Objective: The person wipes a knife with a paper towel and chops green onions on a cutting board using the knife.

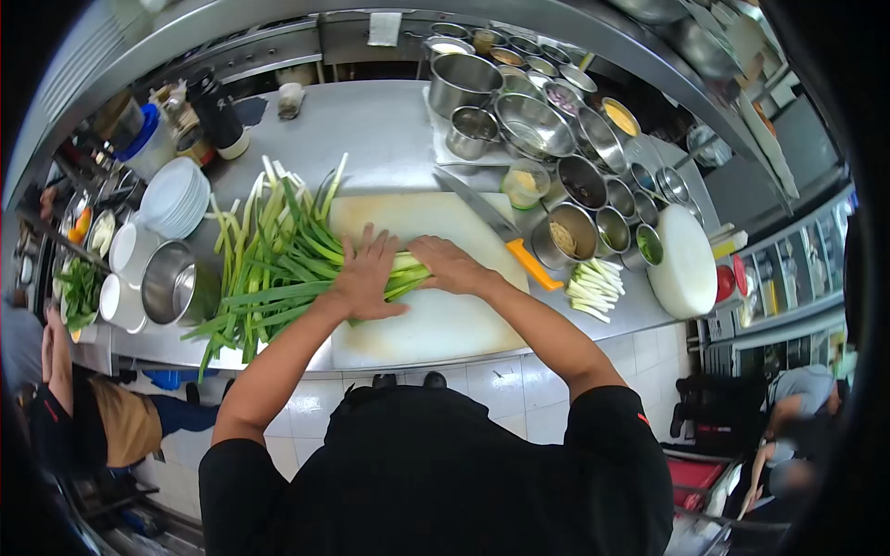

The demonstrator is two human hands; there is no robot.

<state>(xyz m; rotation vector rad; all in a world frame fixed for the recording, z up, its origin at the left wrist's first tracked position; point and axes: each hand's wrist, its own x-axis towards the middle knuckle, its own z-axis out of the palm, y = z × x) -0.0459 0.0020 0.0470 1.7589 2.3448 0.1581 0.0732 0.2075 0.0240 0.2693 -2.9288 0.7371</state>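
Note:
A bunch of green onions (287, 246) lies across the left side of the white cutting board (454, 324), with leaves spilling onto the steel counter. My left hand (364, 278) rests flat on the bunch, fingers spread. At the bunch's right end, my right hand (452, 266) cups the stalk ends, its fingers bent around them. A knife with an orange handle (534, 265) lies along the board's upper right edge, touched by neither hand. Cut white onion stalks (595, 288) sit in a pile to the right of the board.
Steel pots and bowls (535, 125) crowd the counter's back right. A round white board (681, 261) lies at the right end. Stacked white plates (175, 197) and a steel pot (179, 283) stand at left. Another person (111, 417) is at far left, and people are at far right.

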